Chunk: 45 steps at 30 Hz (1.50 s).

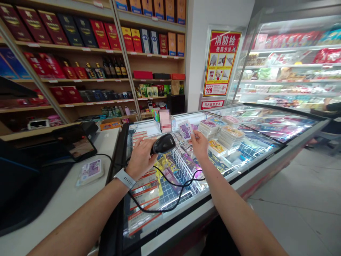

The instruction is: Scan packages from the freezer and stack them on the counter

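Observation:
My left hand [141, 156], with a watch on its wrist, is closed around a black handheld barcode scanner [163, 143]. The scanner's head points right, and its black cable [170, 210] loops over the freezer's glass top. Between the fingers of my right hand [200, 144] is a flat white package with a purple print [185, 130], tilted up a little way from the scanner. Stacks of similar flat packages [231, 137] lie on the glass beyond my right hand. More of them, purple-printed packages [92, 170], rest on the counter to the left.
A chest freezer [226, 185] with wire baskets inside stretches to the right. On the left are a white counter [64, 199] and a dark screen [77, 140]. Shelves of boxes and bottles [114, 67] stand behind; a lit display fridge [293, 67] is at the right.

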Tool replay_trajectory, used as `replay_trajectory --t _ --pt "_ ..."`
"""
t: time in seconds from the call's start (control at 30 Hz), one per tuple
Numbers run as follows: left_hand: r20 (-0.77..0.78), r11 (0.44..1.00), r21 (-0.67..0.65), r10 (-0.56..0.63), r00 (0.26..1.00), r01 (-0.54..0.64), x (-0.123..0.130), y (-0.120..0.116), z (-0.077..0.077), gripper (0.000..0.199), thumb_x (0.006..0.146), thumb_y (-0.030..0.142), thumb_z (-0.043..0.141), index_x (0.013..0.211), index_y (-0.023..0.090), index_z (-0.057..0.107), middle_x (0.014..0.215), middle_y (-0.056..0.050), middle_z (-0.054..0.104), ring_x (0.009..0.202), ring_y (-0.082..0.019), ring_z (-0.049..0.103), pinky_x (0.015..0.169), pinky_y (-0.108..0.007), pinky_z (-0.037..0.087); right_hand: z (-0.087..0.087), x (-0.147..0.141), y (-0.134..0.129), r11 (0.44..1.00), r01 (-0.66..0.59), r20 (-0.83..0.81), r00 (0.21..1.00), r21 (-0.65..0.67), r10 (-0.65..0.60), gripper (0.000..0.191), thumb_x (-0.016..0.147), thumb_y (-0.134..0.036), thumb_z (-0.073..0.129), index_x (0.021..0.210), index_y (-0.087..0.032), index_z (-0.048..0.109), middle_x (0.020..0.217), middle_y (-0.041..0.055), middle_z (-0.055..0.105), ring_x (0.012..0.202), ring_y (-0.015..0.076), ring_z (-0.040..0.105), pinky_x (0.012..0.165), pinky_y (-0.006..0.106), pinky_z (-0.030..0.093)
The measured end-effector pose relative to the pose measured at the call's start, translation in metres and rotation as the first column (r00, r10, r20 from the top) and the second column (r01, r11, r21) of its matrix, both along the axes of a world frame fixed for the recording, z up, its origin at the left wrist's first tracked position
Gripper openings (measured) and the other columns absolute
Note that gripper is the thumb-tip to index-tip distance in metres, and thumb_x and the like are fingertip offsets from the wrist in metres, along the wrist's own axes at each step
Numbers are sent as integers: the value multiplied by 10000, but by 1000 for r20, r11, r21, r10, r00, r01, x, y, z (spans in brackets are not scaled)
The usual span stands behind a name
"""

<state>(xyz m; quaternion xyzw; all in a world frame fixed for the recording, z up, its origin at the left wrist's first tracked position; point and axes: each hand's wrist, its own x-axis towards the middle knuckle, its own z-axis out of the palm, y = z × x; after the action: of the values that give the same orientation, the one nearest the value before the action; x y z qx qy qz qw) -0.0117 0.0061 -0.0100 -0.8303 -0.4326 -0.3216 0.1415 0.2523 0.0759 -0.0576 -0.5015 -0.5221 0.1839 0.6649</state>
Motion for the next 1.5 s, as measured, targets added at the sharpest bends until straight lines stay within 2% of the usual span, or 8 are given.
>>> replay_trajectory --t 0.27,0.4,0.57,0.7,0.8,0.97,1.17,1.5 --pt "9 1000 -7 -1 1000 1 -2 0 0 395 848 218 516 1238 162 546 1217 -134 679 1173 -289 608 1122 -501 332 6 6 -16 996 83 141 986 38 -88 380 850 -431 569 1086 -159 691 923 75 729 694 192 664 708 358 565" --pt "15 1000 -12 -3 1000 3 -2 0 0 390 843 228 525 1226 163 553 1214 -129 682 1163 -291 610 1114 -503 333 12 25 -37 978 190 264 942 85 -206 363 872 -422 543 1069 -160 700 919 92 727 715 206 652 739 371 543" --pt "16 1000 -3 -16 1000 16 -2 0 1 371 866 249 511 1223 159 557 1205 -135 687 1162 -291 610 1094 -503 345 15 56 -67 929 320 442 817 186 -370 342 920 -380 481 1104 -178 686 961 97 687 740 202 617 755 357 512" --pt "11 1000 0 -15 1000 15 -2 0 1 374 865 256 514 1226 170 559 1213 -137 684 1166 -296 609 1084 -505 356 6 80 -82 871 410 569 662 270 -488 327 947 -327 451 1153 -194 667 1045 116 658 966 243 610 875 379 463" --pt "14 1000 -10 -10 1000 10 -1 1 0 390 849 250 518 1230 187 566 1197 -132 691 1150 -300 615 1075 -512 363 -2 93 -88 836 463 652 542 295 -530 314 944 -298 459 1151 -190 669 1032 117 647 992 260 587 864 398 427" --pt "19 1000 -16 -14 1000 15 -1 2 -1 403 846 258 518 1240 184 562 1209 -132 686 1160 -300 610 1081 -512 359 -8 100 -91 801 527 735 416 284 -535 291 889 -220 503 1111 -193 688 999 108 625 946 260 561 830 410 382" --pt "33 1000 1 -21 999 21 -2 2 -2 381 856 245 515 1227 180 572 1191 -126 694 1151 -289 614 1081 -501 363 -11 100 -87 786 570 812 327 239 -484 280 868 -206 514 1058 -194 719 973 99 618 900 244 550 796 392 353" --pt "43 998 -67 -11 999 14 2 -5 3 422 835 203 531 1255 178 568 1218 -112 684 1173 -275 602 1135 -507 307 -17 103 -83 807 558 829 345 196 -440 176 854 -240 585 935 -200 736 1050 110 635 934 265 558 751 384 365"
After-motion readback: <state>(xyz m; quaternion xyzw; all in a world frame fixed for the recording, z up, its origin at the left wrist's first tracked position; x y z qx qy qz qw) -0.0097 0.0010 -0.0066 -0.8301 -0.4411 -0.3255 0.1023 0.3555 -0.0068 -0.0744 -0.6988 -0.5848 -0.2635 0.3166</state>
